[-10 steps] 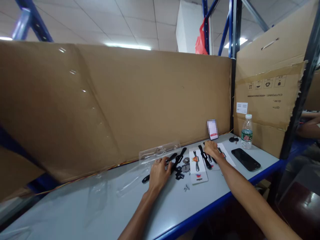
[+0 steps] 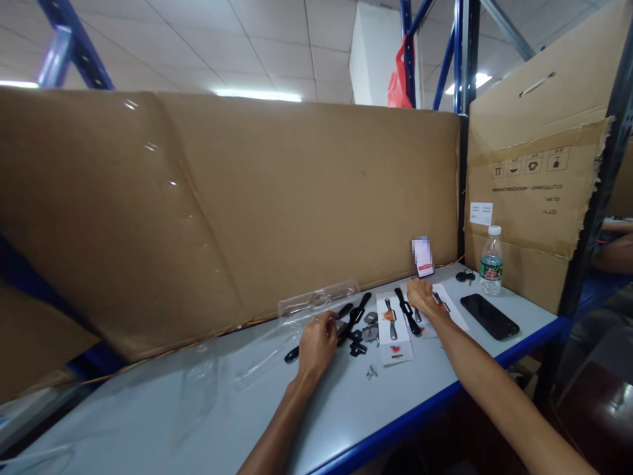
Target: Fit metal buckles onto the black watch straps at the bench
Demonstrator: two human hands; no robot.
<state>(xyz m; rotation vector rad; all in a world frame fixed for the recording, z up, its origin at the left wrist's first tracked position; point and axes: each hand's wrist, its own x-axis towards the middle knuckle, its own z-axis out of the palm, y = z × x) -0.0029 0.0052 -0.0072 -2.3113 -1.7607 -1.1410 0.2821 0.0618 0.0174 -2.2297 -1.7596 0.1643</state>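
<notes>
My left hand [image 2: 318, 340] bends over a black spokeshave [image 2: 293, 355], whose handle ends stick out on both sides. Its thumb and fingertips are drawn together; anything between them is too small to make out. A second black spokeshave [image 2: 359, 312] lies just right of those fingers, beside loose metal plates [image 2: 370, 332] and black clamp pieces [image 2: 357, 348]. Farther right, my right hand [image 2: 420, 294] is closed above a printed card [image 2: 452, 316], its fingertips hidden. Between the hands are a white card [image 2: 395, 349] picturing a spokeshave and another black spokeshave [image 2: 408, 315].
Clear plastic packaging [image 2: 262, 363] lies behind and left of my left hand. A small wing-shaped metal piece [image 2: 371, 373] sits near the front. To the right are a black phone [image 2: 489, 316], a water bottle [image 2: 491, 264] and keys [image 2: 465, 276]. A lit phone [image 2: 422, 257] leans against the cardboard wall [image 2: 316, 198].
The fingers of my left hand have drawn together from a more spread pose. My right hand stays nearly in place; the whole view shifts slightly.
</notes>
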